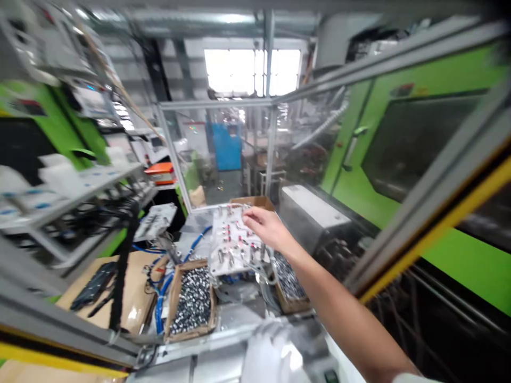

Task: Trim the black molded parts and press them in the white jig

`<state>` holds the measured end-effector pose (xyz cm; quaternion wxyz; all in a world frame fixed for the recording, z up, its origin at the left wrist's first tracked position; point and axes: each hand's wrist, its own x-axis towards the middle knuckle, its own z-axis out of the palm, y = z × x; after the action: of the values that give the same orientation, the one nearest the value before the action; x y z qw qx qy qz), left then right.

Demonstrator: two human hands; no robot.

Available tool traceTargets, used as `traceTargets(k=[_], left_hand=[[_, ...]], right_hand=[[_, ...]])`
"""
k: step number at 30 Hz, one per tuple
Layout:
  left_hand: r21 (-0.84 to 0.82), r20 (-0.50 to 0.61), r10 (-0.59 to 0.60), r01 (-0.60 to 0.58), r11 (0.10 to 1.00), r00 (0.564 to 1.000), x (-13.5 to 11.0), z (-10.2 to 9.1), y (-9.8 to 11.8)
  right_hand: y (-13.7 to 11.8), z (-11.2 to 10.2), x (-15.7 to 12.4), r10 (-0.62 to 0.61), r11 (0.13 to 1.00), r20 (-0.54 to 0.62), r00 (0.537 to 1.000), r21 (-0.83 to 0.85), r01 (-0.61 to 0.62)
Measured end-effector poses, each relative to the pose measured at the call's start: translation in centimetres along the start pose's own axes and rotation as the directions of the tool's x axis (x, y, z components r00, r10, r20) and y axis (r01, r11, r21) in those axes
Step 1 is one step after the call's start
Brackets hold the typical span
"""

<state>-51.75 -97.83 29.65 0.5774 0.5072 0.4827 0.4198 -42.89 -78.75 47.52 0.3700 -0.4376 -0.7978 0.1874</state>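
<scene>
A metal bench (235, 319) fills the lower middle of the frame. At its centre stands a tilted white fixture plate (233, 242) studded with small parts. Left of it lies a cardboard box (191, 303) of small metal pieces; right of it, a second box (289, 287). Blue hoses (162, 298) run along the left side.

The scene was viewed from one head-worn camera, aimed forward and down along the right hand (266, 226), which was seen at arm's length, with the machine enclosure beyond.
</scene>
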Motion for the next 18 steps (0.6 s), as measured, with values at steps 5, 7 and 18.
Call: traceTargets(k=[5, 7, 18], left_hand=[[0.248, 0.031, -0.006, -0.002, 0.969, 0.999, -0.5, -2.3, -3.1], [0.352, 0.075, 0.018, -0.043, 0.935, 0.997, -0.1, -2.0, -3.5], [0.791, 0.211, -0.010, -0.164, 0.589, 0.978, 0.9, 0.2, -2.4]], right_hand=[[1.8, -0.3, -20.3, 0.412, 0.905, 0.109, 0.905, 0.068, -0.421], [4.9, 1.2, -26.6, 0.594, 0.803, -0.012, 0.805, -0.048, -0.594], [13.8, 5.7, -33.3, 0.857, 0.488, -0.076, 0.510, 0.439, -0.754]])
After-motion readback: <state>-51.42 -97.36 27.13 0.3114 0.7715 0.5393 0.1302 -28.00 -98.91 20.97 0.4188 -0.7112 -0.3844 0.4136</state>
